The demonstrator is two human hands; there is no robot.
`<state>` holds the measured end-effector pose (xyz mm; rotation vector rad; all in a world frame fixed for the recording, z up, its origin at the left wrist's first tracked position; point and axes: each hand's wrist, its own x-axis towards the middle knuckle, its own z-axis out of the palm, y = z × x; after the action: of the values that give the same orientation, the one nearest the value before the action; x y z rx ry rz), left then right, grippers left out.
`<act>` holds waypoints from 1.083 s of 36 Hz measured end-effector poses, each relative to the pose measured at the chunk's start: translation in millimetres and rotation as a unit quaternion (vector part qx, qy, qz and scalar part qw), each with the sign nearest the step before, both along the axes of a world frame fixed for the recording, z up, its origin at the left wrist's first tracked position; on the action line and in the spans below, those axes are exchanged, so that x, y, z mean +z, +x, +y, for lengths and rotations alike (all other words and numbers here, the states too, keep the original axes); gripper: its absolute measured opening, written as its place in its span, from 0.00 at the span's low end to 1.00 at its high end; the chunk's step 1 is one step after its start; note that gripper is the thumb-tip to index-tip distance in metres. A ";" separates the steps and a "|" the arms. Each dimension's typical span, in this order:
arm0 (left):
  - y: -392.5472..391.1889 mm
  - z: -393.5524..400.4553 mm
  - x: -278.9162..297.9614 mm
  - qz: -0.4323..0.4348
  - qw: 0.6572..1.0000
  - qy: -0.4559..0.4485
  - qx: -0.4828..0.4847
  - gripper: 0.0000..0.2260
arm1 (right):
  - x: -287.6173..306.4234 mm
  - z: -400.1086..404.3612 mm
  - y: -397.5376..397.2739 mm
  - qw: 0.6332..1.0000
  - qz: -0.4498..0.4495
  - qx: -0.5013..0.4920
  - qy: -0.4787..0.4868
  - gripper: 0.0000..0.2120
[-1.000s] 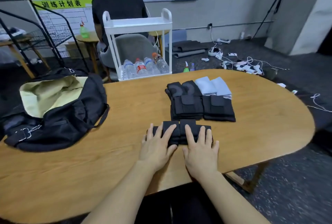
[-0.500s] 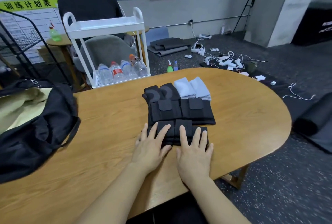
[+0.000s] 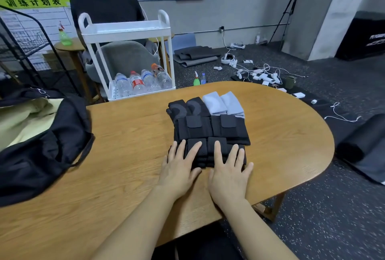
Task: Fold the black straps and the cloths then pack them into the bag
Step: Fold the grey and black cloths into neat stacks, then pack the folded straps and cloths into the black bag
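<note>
Left hand [image 3: 179, 168]: flat, fingers straight and spread, pressing the left half of the folded black straps [image 3: 206, 151]; nothing clamped in the grip.
Right hand [image 3: 229, 172]: flat beside it, fingers apart, pressing the right half.
Likely reason: flattening the fold so the bundle keeps shape before packing.
Straps: dark, thick, layered, at desk [image 3: 125, 176] centre near the front edge.
Folded stack [image 3: 210, 128]: at 12 o'clock of the hands, touching the bundle, black with flap patches.
Cloths [image 3: 224, 104]: two pale blue rolls at the stack's far end.
Bag [image 3: 41, 155]: at 9 o'clock, black, open, pale lining showing, well apart.
</note>
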<state>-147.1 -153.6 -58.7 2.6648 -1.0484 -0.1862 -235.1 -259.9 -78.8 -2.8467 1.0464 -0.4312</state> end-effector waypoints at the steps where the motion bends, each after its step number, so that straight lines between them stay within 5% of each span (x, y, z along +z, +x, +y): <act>1: -0.3 0.7 -0.3 -0.002 1.000 -0.002 0.000 0.31 | 0.4 0.2 0.4 1.000 0.002 -0.002 0.003 0.39; 13: -6.0 28.0 17.3 -0.031 0.999 0.001 0.013 0.33 | 39.0 25.6 -7.5 0.998 0.029 0.060 0.011 0.36; 23: 17.9 122.9 40.8 -0.067 0.993 -0.015 0.094 0.33 | 53.6 104.6 44.4 0.987 -0.011 0.157 -0.018 0.47; 39: 104.0 305.8 51.6 -0.160 0.960 -0.001 0.231 0.35 | 83.7 234.4 174.6 0.908 0.067 0.413 -0.027 0.36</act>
<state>-43.0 152.2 -7.2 2.9068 -0.4652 0.3483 -60.5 -25.5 4.9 -3.0365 -0.2298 -0.1774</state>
